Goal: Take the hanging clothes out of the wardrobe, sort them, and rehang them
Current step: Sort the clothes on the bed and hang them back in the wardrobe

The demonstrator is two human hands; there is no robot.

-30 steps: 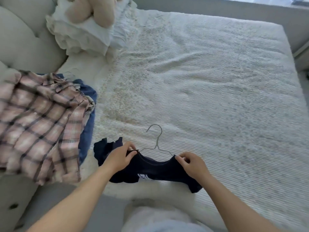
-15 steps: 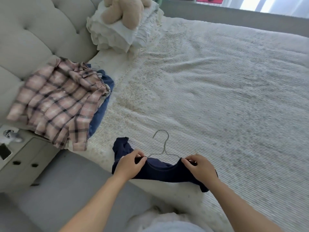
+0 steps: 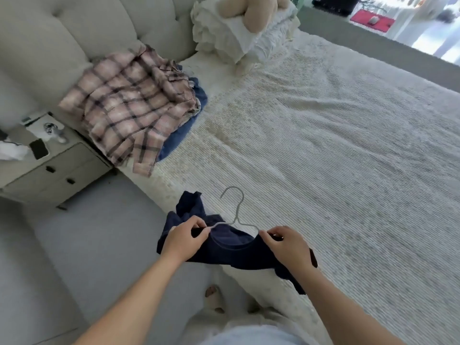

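The left hand (image 3: 185, 241) pinches one shoulder of a navy T-shirt (image 3: 231, 247), fingers curled on the fabric; the right hand (image 3: 283, 242) pinches the opposite shoulder the same way. The shirt lies at the near edge of the bed (image 3: 323, 150), its long axis running left to right between the hands. A wire hanger (image 3: 235, 207) sits in the neckline, hook pointing away from the person. Farther left, a pink plaid shirt (image 3: 124, 108) lies over blue clothing (image 3: 184, 130) by the tufted headboard (image 3: 99, 26). A nightstand (image 3: 49, 170) stands beside the bed.
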